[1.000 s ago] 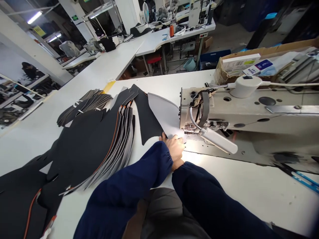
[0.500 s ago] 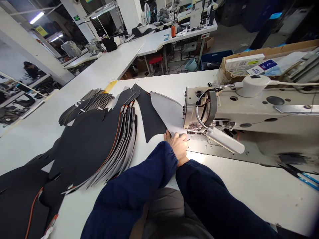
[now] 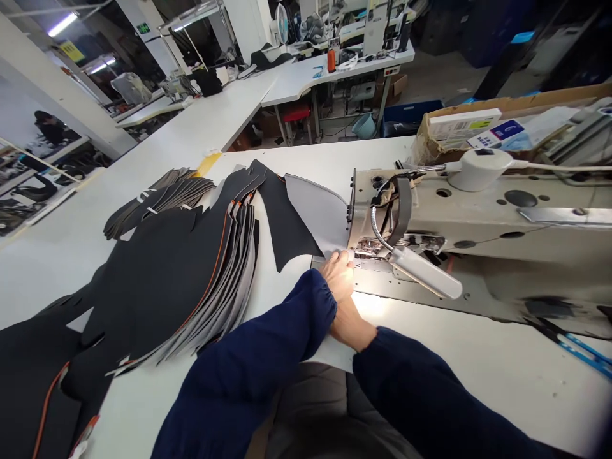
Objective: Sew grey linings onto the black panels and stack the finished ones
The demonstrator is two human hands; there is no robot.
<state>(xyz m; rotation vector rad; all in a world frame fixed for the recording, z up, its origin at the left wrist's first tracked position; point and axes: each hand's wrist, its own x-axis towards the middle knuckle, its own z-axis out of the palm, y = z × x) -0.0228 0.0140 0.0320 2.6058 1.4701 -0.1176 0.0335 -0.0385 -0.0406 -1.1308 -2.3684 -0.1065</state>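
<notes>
Beside the needle area of the sewing machine, my left hand rests on the near end of a grey fabric piece, its fingers bent against the cloth. A black panel adjoins the grey piece on its left side. My right hand lies behind and under my left wrist; its fingers are hidden, so what it holds does not show. The machine's lamp lights the spot just right of my hands.
Stacked black panels with orange edging cover the left of the white table. Behind them lies a smaller stack. A cardboard box stands behind the machine; blue-handled scissors lie at the right.
My right hand has drawn back toward me and left, showing more of its back and wrist. My left hand's fingers have closed up at the cloth's edge. The view has shifted slightly.
</notes>
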